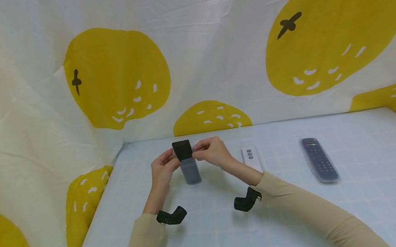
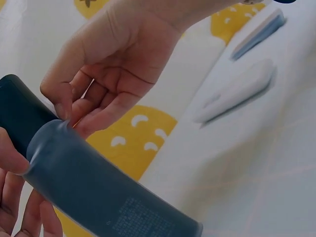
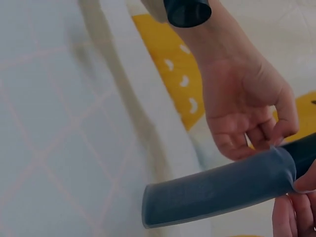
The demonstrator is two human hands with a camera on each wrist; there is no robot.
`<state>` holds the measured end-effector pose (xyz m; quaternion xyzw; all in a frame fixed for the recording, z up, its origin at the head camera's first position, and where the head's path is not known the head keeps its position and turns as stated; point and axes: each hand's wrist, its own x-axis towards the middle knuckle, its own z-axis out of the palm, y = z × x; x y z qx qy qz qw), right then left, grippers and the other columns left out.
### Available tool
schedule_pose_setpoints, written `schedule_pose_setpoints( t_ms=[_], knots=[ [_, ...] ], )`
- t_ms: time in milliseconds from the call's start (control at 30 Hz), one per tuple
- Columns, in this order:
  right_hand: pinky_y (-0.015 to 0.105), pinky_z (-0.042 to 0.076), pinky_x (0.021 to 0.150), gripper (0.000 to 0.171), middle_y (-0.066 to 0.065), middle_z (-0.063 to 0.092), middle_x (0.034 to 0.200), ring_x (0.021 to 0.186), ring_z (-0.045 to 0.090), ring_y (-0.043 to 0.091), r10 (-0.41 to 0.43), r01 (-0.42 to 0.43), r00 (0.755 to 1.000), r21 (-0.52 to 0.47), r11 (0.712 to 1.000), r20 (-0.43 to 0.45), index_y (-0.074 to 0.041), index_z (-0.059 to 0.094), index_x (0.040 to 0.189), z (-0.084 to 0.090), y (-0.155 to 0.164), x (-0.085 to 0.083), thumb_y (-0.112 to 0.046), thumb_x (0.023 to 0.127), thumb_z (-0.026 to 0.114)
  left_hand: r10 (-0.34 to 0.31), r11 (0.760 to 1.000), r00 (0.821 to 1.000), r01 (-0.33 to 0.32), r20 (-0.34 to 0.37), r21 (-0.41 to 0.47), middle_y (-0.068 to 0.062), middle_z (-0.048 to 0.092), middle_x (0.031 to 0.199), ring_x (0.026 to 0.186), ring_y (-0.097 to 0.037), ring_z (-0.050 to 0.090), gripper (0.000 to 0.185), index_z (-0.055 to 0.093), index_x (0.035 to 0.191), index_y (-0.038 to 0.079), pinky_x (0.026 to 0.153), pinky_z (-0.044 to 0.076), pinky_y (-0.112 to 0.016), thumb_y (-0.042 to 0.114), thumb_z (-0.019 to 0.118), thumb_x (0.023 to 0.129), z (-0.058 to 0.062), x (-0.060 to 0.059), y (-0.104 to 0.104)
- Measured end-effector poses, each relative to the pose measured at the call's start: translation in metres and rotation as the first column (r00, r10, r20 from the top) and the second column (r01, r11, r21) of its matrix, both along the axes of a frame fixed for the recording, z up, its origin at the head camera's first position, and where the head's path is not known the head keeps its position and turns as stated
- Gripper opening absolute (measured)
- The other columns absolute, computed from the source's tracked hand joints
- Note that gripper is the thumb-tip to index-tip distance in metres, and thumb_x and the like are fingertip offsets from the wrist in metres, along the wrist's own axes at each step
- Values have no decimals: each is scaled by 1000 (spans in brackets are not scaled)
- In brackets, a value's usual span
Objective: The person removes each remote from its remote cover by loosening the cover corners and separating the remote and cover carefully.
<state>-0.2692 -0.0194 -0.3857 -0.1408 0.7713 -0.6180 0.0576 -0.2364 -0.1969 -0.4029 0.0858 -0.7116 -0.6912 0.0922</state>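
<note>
A dark remote control (image 1: 182,149) is held up over the table, its upper part bare and its lower part inside a translucent sleeve (image 1: 190,172). My left hand (image 1: 160,170) pinches the sleeve's rim on the left side. Opposite it, my right hand (image 1: 214,152) pinches the rim on the right. In the left wrist view the sleeve (image 2: 108,177) is stretched where thumb and finger grip its edge, and small print shows near its lower end. The right wrist view shows the sleeve (image 3: 217,190) slightly curved, with the dark remote (image 3: 303,148) emerging from its mouth.
A white remote (image 1: 250,158) lies behind my right forearm, partly covered by it. Farther right is a dark remote in a translucent cover (image 1: 319,159). The pale checked table (image 1: 219,243) meets a white curtain with yellow fruit prints (image 1: 213,72) at its back edge.
</note>
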Motion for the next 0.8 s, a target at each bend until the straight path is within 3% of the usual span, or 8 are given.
schedule_pose_setpoints(
  t_ms=[200, 400, 800],
  knots=[
    [34, 58, 75, 20, 15, 73, 92, 69, 68, 17, 16, -13, 998, -48, 999, 64, 4, 72, 98, 1, 0, -1, -9, 82, 71, 10, 1000, 999, -10, 49, 3, -7, 63, 101, 73, -3, 56, 46, 57, 128, -4, 64, 50, -17, -2, 56, 82, 1, 1, 2],
    [31, 58, 74, 22, 16, 73, 93, 70, 69, 16, 26, -19, 994, -76, 997, 104, 6, 70, 100, 1, 1, -1, -7, 83, 70, 15, 997, 996, -21, 85, 69, 4, 60, 94, 70, -3, 57, 47, 57, 130, -1, 59, 48, -19, 0, 56, 83, 0, 3, 4],
    [39, 57, 78, 24, 13, 73, 91, 71, 70, 15, 32, -4, 983, -157, 988, 178, 10, 69, 102, -2, -2, -4, -6, 84, 68, -1, 981, 1000, -5, 31, 194, 9, 67, 86, 68, -2, 59, 39, 57, 124, -10, 62, 52, -19, -1, 56, 87, -7, -1, 4]
  ],
)
